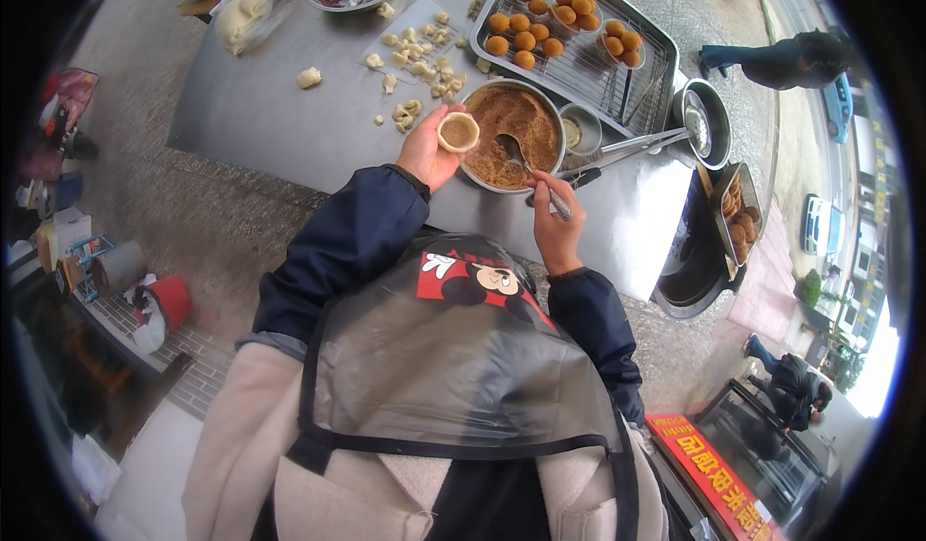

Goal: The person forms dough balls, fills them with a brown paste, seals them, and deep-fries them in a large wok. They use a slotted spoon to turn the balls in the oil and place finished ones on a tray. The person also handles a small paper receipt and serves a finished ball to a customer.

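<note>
A round dough cup [458, 133] with brown filling inside rests in my left hand [427, 152], the fingers curled around it at the left rim of a metal bowl [563, 136]. Brown crumbly filling [532, 118] covers the inside of that bowl. My right hand [561, 223] grips the handle of a metal spoon [515, 152], whose tip is down in the filling. Small pieces of dough [416, 56] lie scattered beyond my left hand, some on a clear sheet. One larger dough piece [309, 78] sits apart, to the left.
Behind the bowl, a wire-racked tray [579, 71] carries fried balls, some in plastic cups. A small metal cup [582, 127], tongs and a skimmer [696, 130] are at the right. A dark wok [687, 280] adjoins the metal table [253, 118]. Bagged dough [246, 20] sits far left.
</note>
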`<state>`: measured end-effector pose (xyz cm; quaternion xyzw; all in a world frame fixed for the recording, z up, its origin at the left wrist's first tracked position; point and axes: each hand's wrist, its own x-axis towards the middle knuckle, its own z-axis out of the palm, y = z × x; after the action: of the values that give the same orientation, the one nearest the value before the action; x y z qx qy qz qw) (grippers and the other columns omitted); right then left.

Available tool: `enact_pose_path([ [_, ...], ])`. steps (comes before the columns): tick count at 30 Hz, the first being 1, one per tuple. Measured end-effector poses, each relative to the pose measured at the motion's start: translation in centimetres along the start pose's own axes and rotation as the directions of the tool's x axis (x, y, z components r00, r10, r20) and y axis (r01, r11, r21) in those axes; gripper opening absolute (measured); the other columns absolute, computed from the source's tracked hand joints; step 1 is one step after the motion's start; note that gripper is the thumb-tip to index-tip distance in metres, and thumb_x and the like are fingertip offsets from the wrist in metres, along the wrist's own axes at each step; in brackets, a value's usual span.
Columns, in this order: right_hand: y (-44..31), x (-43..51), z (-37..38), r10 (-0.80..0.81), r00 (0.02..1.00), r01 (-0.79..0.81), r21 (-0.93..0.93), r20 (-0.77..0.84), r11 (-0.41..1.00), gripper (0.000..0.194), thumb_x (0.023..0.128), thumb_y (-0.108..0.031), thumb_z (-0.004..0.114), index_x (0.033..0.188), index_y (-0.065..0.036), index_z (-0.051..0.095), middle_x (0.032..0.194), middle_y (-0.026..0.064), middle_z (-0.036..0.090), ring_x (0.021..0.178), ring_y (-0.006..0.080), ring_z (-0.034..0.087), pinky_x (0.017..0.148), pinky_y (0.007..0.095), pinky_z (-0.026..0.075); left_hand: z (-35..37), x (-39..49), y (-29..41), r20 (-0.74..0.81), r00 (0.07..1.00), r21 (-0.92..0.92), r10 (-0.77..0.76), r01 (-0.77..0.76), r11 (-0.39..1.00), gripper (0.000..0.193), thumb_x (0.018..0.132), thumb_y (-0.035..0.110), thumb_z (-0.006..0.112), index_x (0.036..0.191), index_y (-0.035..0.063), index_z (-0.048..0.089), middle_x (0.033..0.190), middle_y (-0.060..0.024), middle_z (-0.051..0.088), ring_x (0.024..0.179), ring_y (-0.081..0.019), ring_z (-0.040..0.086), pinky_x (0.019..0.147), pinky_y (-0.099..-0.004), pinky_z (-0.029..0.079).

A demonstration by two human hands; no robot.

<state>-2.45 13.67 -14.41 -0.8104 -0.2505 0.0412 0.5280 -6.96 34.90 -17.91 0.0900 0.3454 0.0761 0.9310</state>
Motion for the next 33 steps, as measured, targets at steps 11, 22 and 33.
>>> enact_pose_path([
  [11,-4.3,0.9,-0.9,0.128,0.987,-0.105,0.210,-0.097,0.972,0.014,0.093,-0.002,0.056,0.101,0.001,0.067,0.085,0.0067,0.069,0.077,0.0092,0.063,0.068,0.0224,0.050,3.9,-0.6,-2.7,0.047,0.983,-0.004,-0.179,0.180,0.984,0.031,0.102,0.030,0.041,0.114,0.0070,0.057,0.117,-0.0104,0.058,0.110,-0.0258,0.055,0.095,-0.0474,0.045],
  [22,-1.7,-0.3,-0.1,0.260,0.966,-0.229,0.471,0.000,0.852,0.017,0.096,-0.006,0.054,0.105,0.003,0.064,0.090,0.0101,0.070,0.085,0.0116,0.065,0.076,0.0232,0.051,3.1,0.4,-3.2,0.015,0.999,-0.025,-0.050,0.050,0.998,0.034,0.095,0.040,0.054,0.093,0.0071,0.060,0.096,-0.0099,0.062,0.092,-0.0257,0.059,0.084,-0.0466,0.049],
  [33,-1.1,2.9,2.8,-0.367,0.898,0.414,-0.186,0.243,0.891,0.031,0.086,0.004,0.055,0.116,-0.003,0.062,0.104,0.0132,0.061,0.098,0.0305,0.057,0.085,0.0369,0.047,1.6,-3.7,1.0,0.412,0.911,0.190,-0.027,-0.057,0.980,0.052,0.102,0.039,0.023,0.126,0.0012,0.049,0.109,-0.0171,0.061,0.096,-0.0252,0.062,0.086,-0.0338,0.051],
])
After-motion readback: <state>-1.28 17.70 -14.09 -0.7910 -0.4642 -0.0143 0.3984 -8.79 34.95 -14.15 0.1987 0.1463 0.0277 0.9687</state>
